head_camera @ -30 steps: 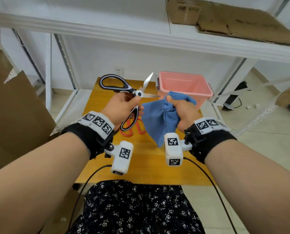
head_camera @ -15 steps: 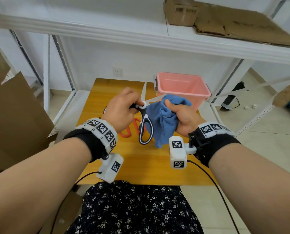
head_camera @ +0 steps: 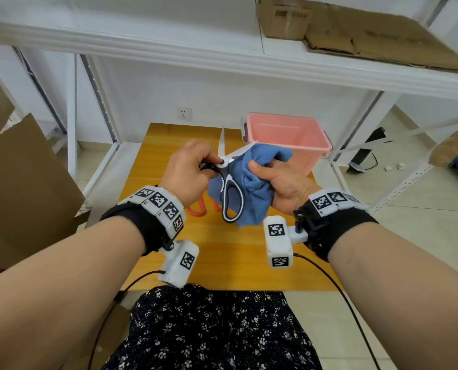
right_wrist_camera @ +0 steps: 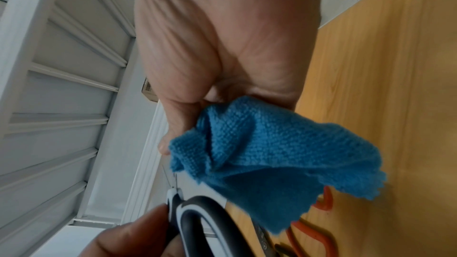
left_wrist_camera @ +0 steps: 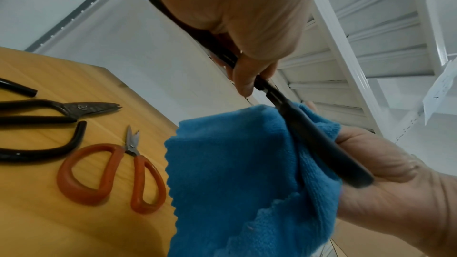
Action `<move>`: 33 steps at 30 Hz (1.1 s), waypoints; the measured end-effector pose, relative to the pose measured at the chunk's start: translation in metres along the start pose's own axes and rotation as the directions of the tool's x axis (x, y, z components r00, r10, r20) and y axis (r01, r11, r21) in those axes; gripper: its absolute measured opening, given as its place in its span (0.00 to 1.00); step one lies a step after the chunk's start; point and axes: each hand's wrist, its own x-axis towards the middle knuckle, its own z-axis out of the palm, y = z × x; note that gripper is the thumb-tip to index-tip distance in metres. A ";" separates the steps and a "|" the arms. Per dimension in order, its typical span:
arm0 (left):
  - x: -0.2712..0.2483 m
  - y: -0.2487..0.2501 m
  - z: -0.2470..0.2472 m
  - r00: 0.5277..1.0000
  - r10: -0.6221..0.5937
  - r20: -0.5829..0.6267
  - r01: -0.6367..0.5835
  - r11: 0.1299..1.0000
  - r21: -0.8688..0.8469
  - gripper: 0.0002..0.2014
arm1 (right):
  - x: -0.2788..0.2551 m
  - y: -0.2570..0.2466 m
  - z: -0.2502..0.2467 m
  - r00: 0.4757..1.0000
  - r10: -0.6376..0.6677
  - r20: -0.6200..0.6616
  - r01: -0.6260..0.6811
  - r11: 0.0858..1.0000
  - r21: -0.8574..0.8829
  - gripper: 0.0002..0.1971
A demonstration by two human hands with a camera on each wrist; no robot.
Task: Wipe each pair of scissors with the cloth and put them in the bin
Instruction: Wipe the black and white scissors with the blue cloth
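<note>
Our left hand (head_camera: 189, 170) grips the black-and-white scissors (head_camera: 229, 182), blades spread, above the desk (head_camera: 230, 257); our right hand (head_camera: 281, 182) bunches the blue cloth (head_camera: 252, 180) against them, near the pink bin (head_camera: 289, 134).

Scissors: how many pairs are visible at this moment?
3, maybe more. The black-and-white scissors are gripped in the left hand; the orange-handled scissors and black metal shears lie on the wooden table. Other black handles at the frame edge are unclear.

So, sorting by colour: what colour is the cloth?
Blue; the cloth shows best in the right wrist view.
</note>
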 end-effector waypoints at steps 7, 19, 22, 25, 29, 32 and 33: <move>0.000 -0.004 0.000 0.999 -0.035 -0.013 0.035 0.999 0.037 0.15 | -0.007 -0.002 0.008 0.992 0.049 0.116 -0.055 0.998 0.042 0.18; 0.002 -0.001 0.001 1.000 0.024 0.007 -0.025 0.992 0.120 0.11 | 0.000 -0.003 0.019 0.996 0.086 -0.023 -0.084 0.995 0.050 0.09; 0.000 0.000 0.006 0.998 0.058 0.023 -0.060 0.994 0.092 0.11 | 0.004 0.001 0.022 0.991 0.036 -0.132 -0.033 0.999 0.030 0.06; -0.001 0.005 0.013 0.995 0.088 0.044 -0.091 0.993 0.077 0.11 | 0.012 0.003 0.021 0.971 0.000 -0.238 -0.011 0.999 -0.046 0.07; -0.002 0.011 0.019 0.995 0.094 0.045 -0.098 0.991 0.090 0.10 | 0.018 -0.002 0.021 0.953 -0.055 -0.297 0.010 0.989 -0.150 0.04; 0.001 0.011 0.018 0.994 0.108 0.028 -0.110 0.990 0.083 0.10 | 0.021 -0.006 0.022 0.943 -0.053 -0.328 0.017 0.994 -0.112 0.02; 0.002 0.011 0.018 0.993 0.113 0.025 -0.114 0.990 0.082 0.10 | 0.024 -0.006 0.020 0.938 -0.047 -0.342 0.014 0.995 -0.100 0.03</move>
